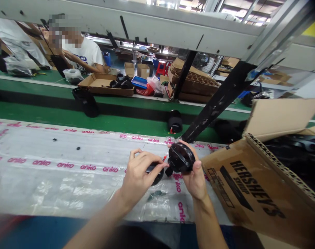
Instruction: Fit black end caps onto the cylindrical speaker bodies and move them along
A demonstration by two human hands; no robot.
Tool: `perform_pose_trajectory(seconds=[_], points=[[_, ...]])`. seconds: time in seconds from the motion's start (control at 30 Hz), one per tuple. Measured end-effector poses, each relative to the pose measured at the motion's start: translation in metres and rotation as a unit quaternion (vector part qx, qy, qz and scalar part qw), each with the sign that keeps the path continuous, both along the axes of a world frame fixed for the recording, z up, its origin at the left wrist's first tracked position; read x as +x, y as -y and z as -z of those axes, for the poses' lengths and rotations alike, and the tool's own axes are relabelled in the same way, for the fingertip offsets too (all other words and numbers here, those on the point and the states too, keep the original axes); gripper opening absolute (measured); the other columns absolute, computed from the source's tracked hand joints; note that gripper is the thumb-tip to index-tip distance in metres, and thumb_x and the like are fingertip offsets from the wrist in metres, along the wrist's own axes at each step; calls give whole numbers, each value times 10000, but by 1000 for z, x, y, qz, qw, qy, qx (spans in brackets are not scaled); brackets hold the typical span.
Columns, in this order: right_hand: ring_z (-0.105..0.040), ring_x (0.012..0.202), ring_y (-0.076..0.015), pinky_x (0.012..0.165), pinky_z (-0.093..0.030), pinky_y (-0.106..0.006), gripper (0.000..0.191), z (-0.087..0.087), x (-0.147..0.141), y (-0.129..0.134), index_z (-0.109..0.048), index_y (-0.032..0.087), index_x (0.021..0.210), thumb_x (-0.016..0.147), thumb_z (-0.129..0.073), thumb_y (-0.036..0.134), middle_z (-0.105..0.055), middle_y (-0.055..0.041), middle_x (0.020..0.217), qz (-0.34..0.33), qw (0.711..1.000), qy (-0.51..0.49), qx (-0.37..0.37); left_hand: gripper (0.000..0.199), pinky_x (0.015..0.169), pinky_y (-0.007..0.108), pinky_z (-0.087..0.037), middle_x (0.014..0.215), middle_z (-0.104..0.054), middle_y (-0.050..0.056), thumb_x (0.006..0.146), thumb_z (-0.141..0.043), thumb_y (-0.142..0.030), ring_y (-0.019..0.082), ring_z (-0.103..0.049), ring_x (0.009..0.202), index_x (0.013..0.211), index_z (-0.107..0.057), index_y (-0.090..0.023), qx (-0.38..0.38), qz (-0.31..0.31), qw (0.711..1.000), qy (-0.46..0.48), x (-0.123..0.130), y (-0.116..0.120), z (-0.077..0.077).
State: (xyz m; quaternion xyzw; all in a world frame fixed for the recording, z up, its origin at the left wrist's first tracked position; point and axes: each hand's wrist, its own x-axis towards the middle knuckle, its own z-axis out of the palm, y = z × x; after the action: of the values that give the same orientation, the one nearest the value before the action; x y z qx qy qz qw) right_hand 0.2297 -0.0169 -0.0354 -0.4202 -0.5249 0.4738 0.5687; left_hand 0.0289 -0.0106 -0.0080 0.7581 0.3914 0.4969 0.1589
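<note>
Clutching black housings point(180, 158), fingers point(147, 166) clenched, over onko-printed plastic sheeting point(56, 166) beside a green conveyor point(69, 107)

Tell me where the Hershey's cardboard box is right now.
In the head view, the Hershey's cardboard box sits at lower right, just beside the right hand.

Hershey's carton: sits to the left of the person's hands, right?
No, right side, not left. The head view shows the Hershey's carton just beyond the right hand, which holds the black domed part.
</note>
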Motion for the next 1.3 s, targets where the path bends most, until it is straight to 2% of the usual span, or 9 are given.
perform_pose_trajectory(seconds=[0.1,0.2,0.33,0.6,0.77,1.0,1.13,1.3], points=[[-531,1487,-376,1261,-426,-563,739,-10,5,-6,-544,331,1545,1000,-421,815,-558,-80,1605,-18,997,67,29,45,1002,402,-380,926,-819,-32,1033,-717,-221,160,-750,844,992,-707,-235,-3,7,1000,5,0,-1,-2],[-510,1508,-369,1294,-377,-557,733,-14,8,-9,-537,340,1557,1004,-429,809,-550,-73,1614,-38,994,97,32,65,994,397,-388,950,-825,-35,1001,-753,-184,161,-752,863,993,-719,-239,-16,22,999,19,-2,-4,-3],[-528,1495,-369,1282,-392,-563,735,-13,14,-9,-544,339,1557,1004,-428,808,-558,-75,1614,-62,990,119,29,120,959,372,-406,937,-819,-48,946,-812,-154,153,-746,863,978,-731,-236,-29,53,997,37,-5,-6,-4],[-538,1496,-367,1234,-459,-546,731,-13,22,-10,-540,339,1559,1010,-417,804,-566,-67,1621,-83,988,131,7,85,926,352,-430,935,-820,-54,973,-786,-165,148,-740,876,960,-733,-230,-64,77,994,53,-8,-6,-5],[-666,1343,-361,1088,-586,-507,761,-10,23,-12,-523,312,1556,1010,-344,813,-619,-96,1565,-79,990,119,-14,63,931,361,-438,929,-818,-42,987,-773,-193,161,-739,897,951,-735,-228,-80,77,992,61,-9,-7,-4],[-592,1446,-362,1183,-514,-533,715,-7,24,-8,-501,318,1566,1037,-340,772,-614,-95,1571,-97,992,74,11,68,919,369,-441,920,-820,-25,1010,-747,-227,177,-731,890,943,-741,-225,-91,79,991,52,-8,-6,-5],[-542,1486,-382,1271,-398,-558,727,-8,27,-7,-544,324,1561,1008,-448,787,-595,-82,1593,-100,989,103,30,59,916,359,-430,918,-815,-35,990,-768,-198,169,-722,878,946,-737,-219,-87,92,991,45,-8,-8,-6],[-619,1389,-348,1196,-472,-476,662,-14,29,-6,-584,369,1534,1010,-491,762,-654,-49,1525,-143,984,100,47,84,929,357,-418,929,-813,-45,972,-782,-168,168,-716,870,935,-727,-221,-88,98,991,36,-8,-11,-5]])
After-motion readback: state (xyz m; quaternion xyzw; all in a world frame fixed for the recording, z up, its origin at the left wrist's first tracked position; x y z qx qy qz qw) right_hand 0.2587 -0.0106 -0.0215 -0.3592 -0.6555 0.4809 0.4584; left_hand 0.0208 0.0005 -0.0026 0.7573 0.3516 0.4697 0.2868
